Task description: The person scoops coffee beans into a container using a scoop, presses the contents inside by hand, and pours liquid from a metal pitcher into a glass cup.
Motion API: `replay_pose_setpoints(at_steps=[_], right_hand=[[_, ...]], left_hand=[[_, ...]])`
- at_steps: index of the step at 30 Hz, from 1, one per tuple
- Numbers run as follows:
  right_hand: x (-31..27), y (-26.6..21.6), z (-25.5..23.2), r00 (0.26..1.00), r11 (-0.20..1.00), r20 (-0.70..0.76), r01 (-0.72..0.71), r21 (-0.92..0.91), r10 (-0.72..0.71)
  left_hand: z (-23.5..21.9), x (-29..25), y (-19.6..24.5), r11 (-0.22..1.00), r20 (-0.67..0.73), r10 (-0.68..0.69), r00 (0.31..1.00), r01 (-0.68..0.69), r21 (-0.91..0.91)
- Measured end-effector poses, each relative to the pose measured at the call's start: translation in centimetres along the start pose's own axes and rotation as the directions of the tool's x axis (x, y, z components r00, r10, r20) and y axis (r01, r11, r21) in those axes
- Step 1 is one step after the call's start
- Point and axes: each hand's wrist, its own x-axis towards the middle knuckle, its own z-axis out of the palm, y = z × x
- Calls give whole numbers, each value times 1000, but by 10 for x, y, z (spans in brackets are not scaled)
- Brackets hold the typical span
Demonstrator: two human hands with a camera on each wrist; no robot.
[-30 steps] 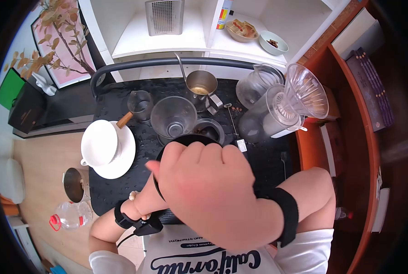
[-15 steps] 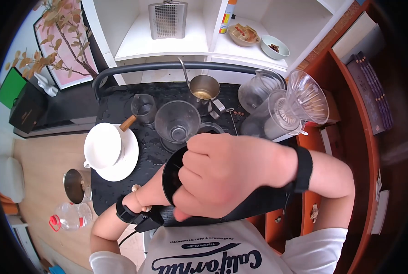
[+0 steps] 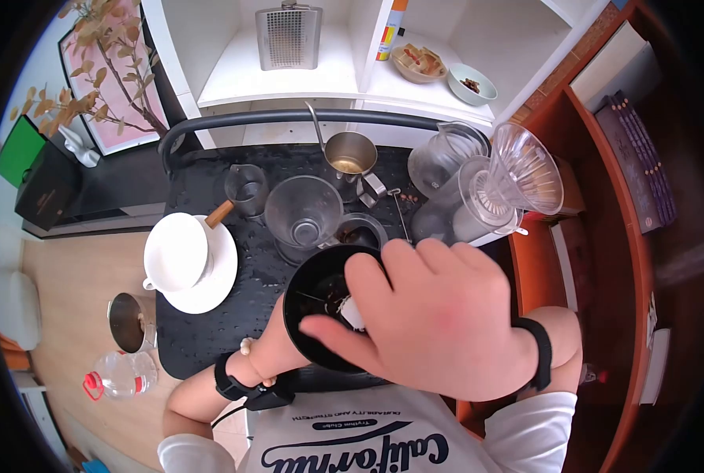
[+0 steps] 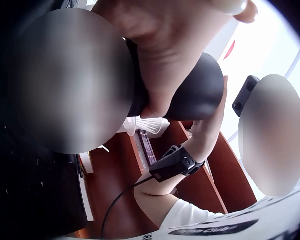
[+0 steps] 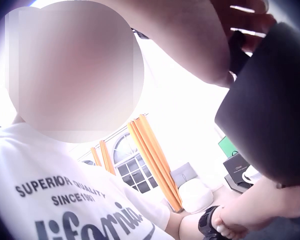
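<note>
A black hand coffee grinder [image 3: 312,303] with a wide, open top is held in front of the shirt. Dark bits and a pale metal centre show inside it. Below, my left hand [image 4: 165,50] grips its narrower body; in the head view that hand [image 3: 282,343] is mostly covered by the grinder. Over the top is my right hand [image 3: 438,315], thumb lying across the opening. The right wrist view shows its fingers [image 5: 252,22] curled round a small dark knob [image 5: 237,47] above the grinder. From the head, the knob is hidden.
Beyond the grinder on the wet black table stand a clear cup [image 3: 303,217], a round dish [image 3: 371,227], a steel pitcher [image 3: 350,154] and a small glass jug [image 3: 247,189]. Left is a white cup [image 3: 177,252] on a saucer; right, a clear dripper [image 3: 525,169] on a grey-clear vessel.
My right hand has swung round over the grinder's top and now sits at its right, uncovering more of the opening. My left hand still holds the grinder from below.
</note>
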Motion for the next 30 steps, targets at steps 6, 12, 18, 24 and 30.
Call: replay_pose_setpoints(at_steps=[6,12,18,24,30], right_hand=[[2,2,32,953,973,-197,221,-74,-231],[24,28,47,773,750,-325,623,223,-545],[47,31,48,578,387,-435,803,453,-690],[36,27,46,549,460,-381,835,303,-744],[4,10,0,971,969,-79,231,86,-225]], left_hand=[[0,12,7,990,-84,53,995,-41,138],[-33,22,-6,888,369,-87,926,240,-392],[-27,18,-6,938,241,-100,965,173,-301],[-15,12,-5,970,106,-99,989,120,-212],[-6,9,-5,987,-3,-79,997,77,-141]])
